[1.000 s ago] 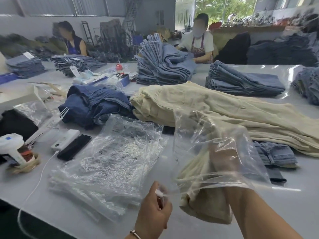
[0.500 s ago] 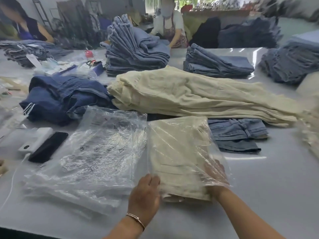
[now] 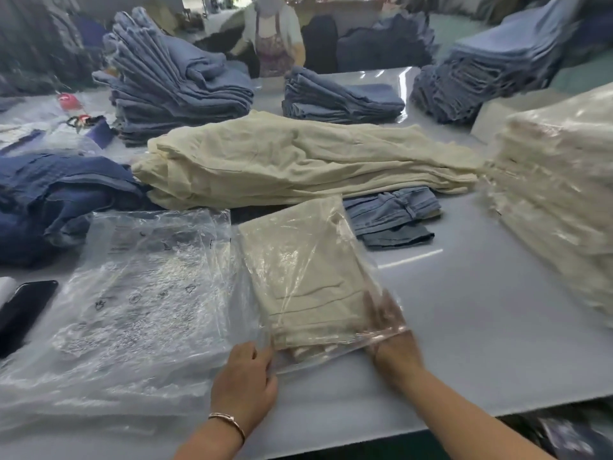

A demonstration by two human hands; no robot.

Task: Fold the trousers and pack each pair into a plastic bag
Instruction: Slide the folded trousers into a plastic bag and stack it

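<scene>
A folded cream pair of trousers [image 3: 298, 270] lies flat on the grey table inside a clear plastic bag [image 3: 335, 351]. My left hand [image 3: 243, 381] grips the bag's open near edge at its left corner. My right hand [image 3: 386, 318] reaches into the bag's mouth on the right; its fingers show through the plastic beside the trousers. A stack of empty plastic bags [image 3: 132, 303] lies to the left. A pile of unfolded cream trousers [image 3: 298, 157] stretches across the table behind.
Bagged cream trousers [image 3: 560, 200] are stacked at the right. Folded denim [image 3: 391, 217] lies behind the bag, dark jeans [image 3: 56, 197] at the left, blue jeans stacks [image 3: 179, 78] at the back. A black phone [image 3: 23, 310] lies far left. A person [image 3: 275, 38] works across the table.
The bag with the cream trousers came down from the air and now lies flat on the table. My left hand moved to the bag's near edge. The camera tilted down and right.
</scene>
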